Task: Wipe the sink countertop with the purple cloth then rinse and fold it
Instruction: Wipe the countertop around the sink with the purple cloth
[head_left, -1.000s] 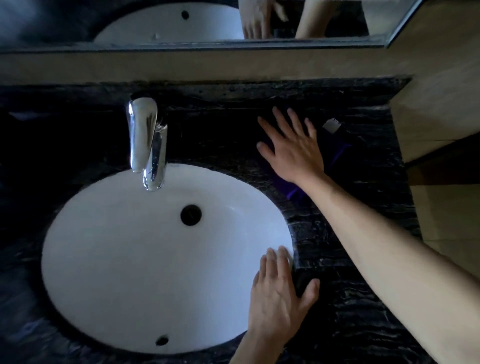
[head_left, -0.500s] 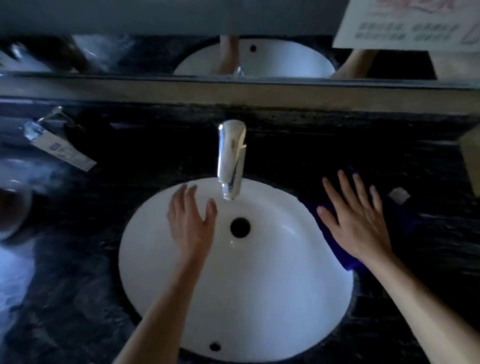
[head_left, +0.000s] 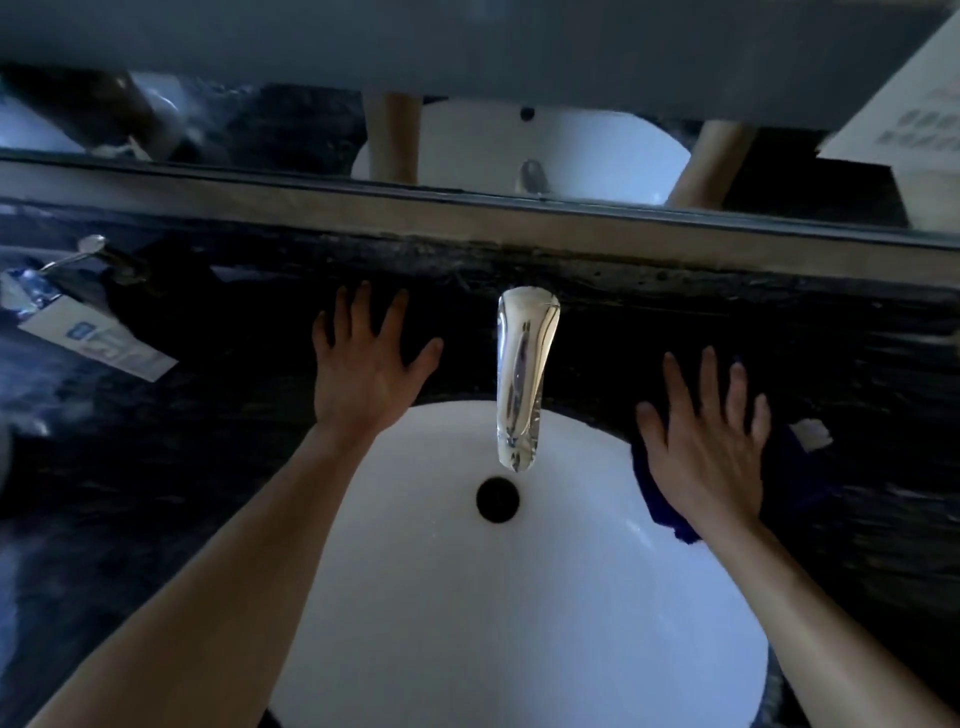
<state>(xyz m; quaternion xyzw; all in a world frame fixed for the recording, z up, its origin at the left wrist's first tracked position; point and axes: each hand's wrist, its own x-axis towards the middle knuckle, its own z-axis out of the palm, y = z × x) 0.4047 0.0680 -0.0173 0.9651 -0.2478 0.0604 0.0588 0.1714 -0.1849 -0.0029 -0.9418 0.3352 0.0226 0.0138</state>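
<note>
Dim bathroom, black veined stone desk (head_left: 857, 374) with a mirror along the back wall. White oval sink basin (head_left: 519, 597) sits under the chrome faucet (head_left: 522, 374); all places below are relative to that faucet.

Right hand (head_left: 711, 457), right of the faucet: open, fingers spread, palm flat on the purple cloth (head_left: 795, 478), pressing rather than gripping it. Cloth lies on the desk at the basin's right rim, one corner hanging just over the edge, white tag (head_left: 810, 434) at its far side.

Left hand (head_left: 363, 364), left of the faucet: open, empty, flat on the bare desk behind the rim. Hands well apart.

Far left of the faucet: a boxed tube (head_left: 88, 332), a small dark item beside it, too dim to ID.

Looks like mid-wipe. To do it well: keep the palm flat with even pressure, sweep in overlapping strokes, cover the strip behind the faucet, and lift the box rather than wiping around it.
</note>
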